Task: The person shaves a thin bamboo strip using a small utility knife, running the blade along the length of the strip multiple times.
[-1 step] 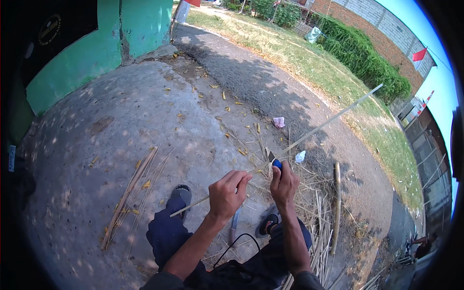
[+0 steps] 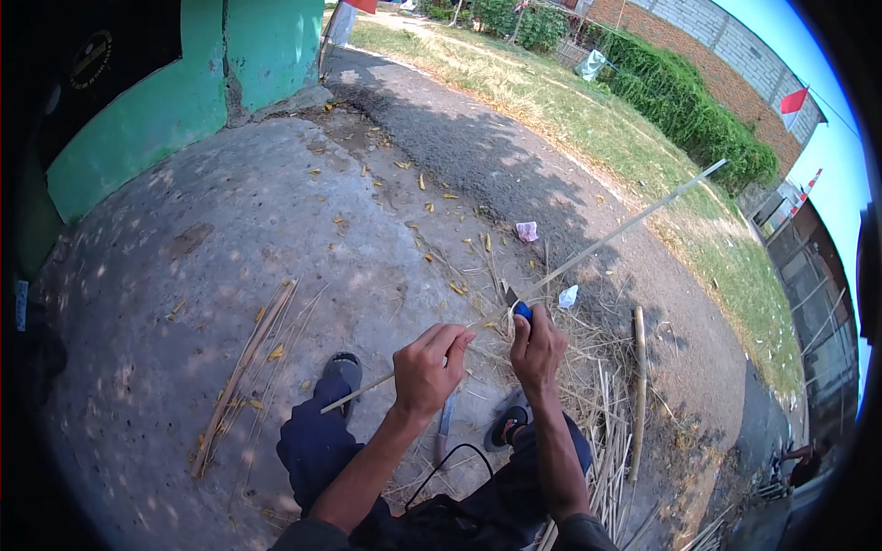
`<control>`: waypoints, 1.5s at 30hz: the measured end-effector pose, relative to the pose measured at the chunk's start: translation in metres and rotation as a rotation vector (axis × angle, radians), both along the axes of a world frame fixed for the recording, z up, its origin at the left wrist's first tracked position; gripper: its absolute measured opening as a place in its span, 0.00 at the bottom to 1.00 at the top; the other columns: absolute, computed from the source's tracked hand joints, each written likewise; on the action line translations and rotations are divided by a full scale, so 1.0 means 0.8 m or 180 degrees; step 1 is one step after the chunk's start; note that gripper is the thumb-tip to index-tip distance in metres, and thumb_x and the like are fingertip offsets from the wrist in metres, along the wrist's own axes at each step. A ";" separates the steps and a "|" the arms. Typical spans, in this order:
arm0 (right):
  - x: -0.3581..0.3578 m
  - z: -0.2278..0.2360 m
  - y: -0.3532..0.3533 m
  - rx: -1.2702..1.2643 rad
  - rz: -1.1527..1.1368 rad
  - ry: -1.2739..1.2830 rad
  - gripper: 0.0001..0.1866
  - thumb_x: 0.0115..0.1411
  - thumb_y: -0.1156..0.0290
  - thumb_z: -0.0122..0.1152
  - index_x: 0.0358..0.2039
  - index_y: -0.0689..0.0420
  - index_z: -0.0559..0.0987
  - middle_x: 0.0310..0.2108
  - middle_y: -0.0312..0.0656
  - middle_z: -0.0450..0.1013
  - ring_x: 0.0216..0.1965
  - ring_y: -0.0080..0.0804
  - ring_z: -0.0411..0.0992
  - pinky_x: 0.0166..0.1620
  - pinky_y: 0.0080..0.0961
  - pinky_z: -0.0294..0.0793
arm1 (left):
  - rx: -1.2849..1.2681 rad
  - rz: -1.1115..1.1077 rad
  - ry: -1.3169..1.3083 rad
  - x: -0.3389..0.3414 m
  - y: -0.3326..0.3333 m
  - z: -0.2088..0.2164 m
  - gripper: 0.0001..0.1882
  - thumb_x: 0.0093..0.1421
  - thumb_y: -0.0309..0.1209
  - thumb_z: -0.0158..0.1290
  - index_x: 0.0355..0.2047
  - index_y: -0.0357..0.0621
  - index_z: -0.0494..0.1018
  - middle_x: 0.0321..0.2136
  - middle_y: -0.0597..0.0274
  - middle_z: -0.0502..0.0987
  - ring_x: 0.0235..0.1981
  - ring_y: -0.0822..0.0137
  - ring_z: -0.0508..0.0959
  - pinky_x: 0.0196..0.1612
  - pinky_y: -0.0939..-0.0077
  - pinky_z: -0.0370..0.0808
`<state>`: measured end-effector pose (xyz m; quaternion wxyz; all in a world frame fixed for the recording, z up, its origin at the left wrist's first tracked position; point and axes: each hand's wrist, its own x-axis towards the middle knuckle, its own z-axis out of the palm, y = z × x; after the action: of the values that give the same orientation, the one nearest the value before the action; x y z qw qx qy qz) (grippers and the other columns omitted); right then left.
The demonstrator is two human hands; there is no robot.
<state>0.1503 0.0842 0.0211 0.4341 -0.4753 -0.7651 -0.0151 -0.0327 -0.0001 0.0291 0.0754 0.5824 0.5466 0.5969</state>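
A long, thin pale strip (image 2: pixel 634 220), apparently split bamboo, slants from near my left knee up to the far right. My left hand (image 2: pixel 427 369) is closed around its lower part, and its short end (image 2: pixel 354 397) sticks out beyond my fist. In my right hand (image 2: pixel 539 349) is a small knife (image 2: pixel 523 310) with a blue handle. Its dark, short blade points up and left, close against the strip just ahead of my left fist; whether it touches cannot be made out. Below, between my feet, lies a longer metal blade (image 2: pixel 446 418), partly hidden.
Split strips (image 2: pixel 602 450) and shavings cover the ground by my right leg, beside a thicker pole (image 2: pixel 638 395). More strips (image 2: pixel 246 376) lie left of my left shoe (image 2: pixel 344 369). Crumpled wrappers (image 2: pixel 526 231) sit ahead. A green wall (image 2: pixel 138 138) bounds the left.
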 end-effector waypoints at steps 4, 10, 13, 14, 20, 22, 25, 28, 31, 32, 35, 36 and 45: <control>0.012 0.015 0.020 0.0109 -0.0381 0.0311 0.19 0.75 0.57 0.54 0.31 0.59 0.72 0.18 0.54 0.69 0.21 0.59 0.70 0.25 0.48 0.62 | -0.0128 0.0028 0.0160 -0.004 -0.007 -0.006 0.03 0.66 0.28 0.61 0.35 0.44 0.81 0.30 0.59 0.84 0.27 0.55 0.84 0.27 0.65 0.77; 0.046 0.013 0.058 0.0304 -0.0570 0.0150 0.20 0.77 0.56 0.50 0.30 0.57 0.71 0.17 0.53 0.68 0.19 0.57 0.71 0.25 0.48 0.62 | -0.0142 0.0008 0.0327 -0.004 -0.009 -0.005 0.03 0.66 0.27 0.62 0.34 0.43 0.81 0.29 0.59 0.83 0.25 0.57 0.83 0.27 0.67 0.76; 0.052 0.012 0.067 0.0360 -0.0647 0.0192 0.21 0.77 0.55 0.50 0.31 0.58 0.71 0.18 0.53 0.69 0.20 0.58 0.71 0.25 0.49 0.63 | -0.0203 0.0032 0.0416 -0.012 -0.014 -0.001 0.03 0.66 0.28 0.62 0.34 0.43 0.81 0.29 0.59 0.83 0.25 0.56 0.83 0.27 0.67 0.76; 0.057 0.011 0.074 0.0402 -0.0723 0.0243 0.21 0.77 0.55 0.50 0.32 0.58 0.72 0.18 0.54 0.69 0.20 0.58 0.71 0.25 0.50 0.63 | -0.0217 0.0058 0.0479 -0.017 -0.017 0.000 0.03 0.65 0.28 0.62 0.34 0.43 0.81 0.29 0.58 0.83 0.25 0.56 0.83 0.27 0.67 0.76; 0.299 -0.040 0.166 -0.0617 -0.2351 0.1996 0.33 0.77 0.43 0.45 0.29 0.62 0.74 0.19 0.40 0.66 0.22 0.34 0.64 0.30 0.40 0.61 | -0.0506 0.0205 0.0446 -0.081 -0.057 -0.002 0.04 0.65 0.31 0.62 0.34 0.45 0.81 0.29 0.59 0.83 0.26 0.52 0.83 0.27 0.63 0.75; 0.384 -0.078 0.170 -0.0324 -0.2445 0.1862 0.34 0.75 0.38 0.49 0.26 0.59 0.72 0.17 0.33 0.64 0.19 0.30 0.62 0.25 0.33 0.59 | -0.0551 0.0220 0.0216 -0.111 -0.044 -0.001 0.05 0.65 0.31 0.62 0.33 0.44 0.81 0.28 0.58 0.83 0.26 0.52 0.83 0.27 0.62 0.75; 0.370 -0.117 0.144 -0.2118 -0.1586 0.1924 0.35 0.72 0.32 0.47 0.34 0.55 0.76 0.17 0.26 0.60 0.16 0.19 0.58 0.20 0.22 0.55 | -0.0842 0.0542 0.0173 -0.124 -0.051 -0.006 0.06 0.66 0.31 0.62 0.33 0.43 0.81 0.28 0.56 0.82 0.27 0.51 0.82 0.29 0.61 0.74; 0.250 -0.061 0.121 -0.2832 -0.0946 0.1778 0.33 0.74 0.37 0.49 0.39 0.60 0.79 0.21 0.29 0.62 0.21 0.18 0.60 0.24 0.21 0.56 | -0.1135 0.0854 0.0385 -0.122 -0.057 -0.007 0.08 0.68 0.33 0.60 0.33 0.42 0.80 0.28 0.54 0.82 0.28 0.49 0.82 0.31 0.59 0.75; 0.186 -0.035 0.107 -0.2291 -0.0395 0.1743 0.26 0.76 0.44 0.52 0.41 0.59 0.78 0.22 0.26 0.60 0.21 0.15 0.56 0.25 0.19 0.54 | -0.1091 0.0476 0.0405 -0.098 -0.040 -0.012 0.09 0.69 0.34 0.59 0.33 0.42 0.79 0.28 0.53 0.82 0.29 0.47 0.82 0.31 0.57 0.74; 0.161 -0.025 0.102 -0.1997 0.0049 0.1766 0.24 0.76 0.46 0.53 0.41 0.58 0.77 0.22 0.25 0.59 0.22 0.13 0.55 0.25 0.17 0.54 | -0.1110 0.0309 0.0335 -0.093 -0.035 -0.014 0.10 0.69 0.34 0.59 0.33 0.42 0.79 0.28 0.53 0.82 0.29 0.46 0.82 0.31 0.56 0.75; 0.090 -0.015 0.070 -0.1365 0.0135 0.1326 0.21 0.77 0.51 0.53 0.41 0.59 0.76 0.22 0.32 0.63 0.23 0.23 0.61 0.28 0.28 0.59 | -0.1063 0.0102 0.0211 -0.079 -0.023 -0.020 0.09 0.69 0.34 0.60 0.34 0.41 0.80 0.27 0.54 0.82 0.26 0.51 0.81 0.30 0.59 0.74; 0.068 -0.013 0.058 -0.0867 0.0049 0.0784 0.20 0.76 0.54 0.53 0.41 0.60 0.76 0.21 0.37 0.64 0.24 0.31 0.65 0.29 0.36 0.63 | -0.0995 0.0058 0.0162 -0.076 -0.022 -0.020 0.09 0.68 0.33 0.60 0.35 0.40 0.81 0.26 0.55 0.82 0.23 0.56 0.80 0.28 0.63 0.72; -0.016 -0.013 -0.030 -0.0955 0.0963 0.0104 0.16 0.70 0.59 0.64 0.43 0.60 0.77 0.23 0.50 0.74 0.23 0.52 0.75 0.29 0.42 0.71 | -0.0885 -0.0193 -0.0063 -0.045 -0.011 -0.012 0.11 0.71 0.34 0.58 0.35 0.40 0.81 0.27 0.58 0.84 0.24 0.62 0.83 0.29 0.69 0.75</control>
<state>0.1377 0.0604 0.0108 0.3681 -0.4146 -0.8143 0.1720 -0.0685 -0.0092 0.0194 0.1788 0.5766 0.6054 0.5187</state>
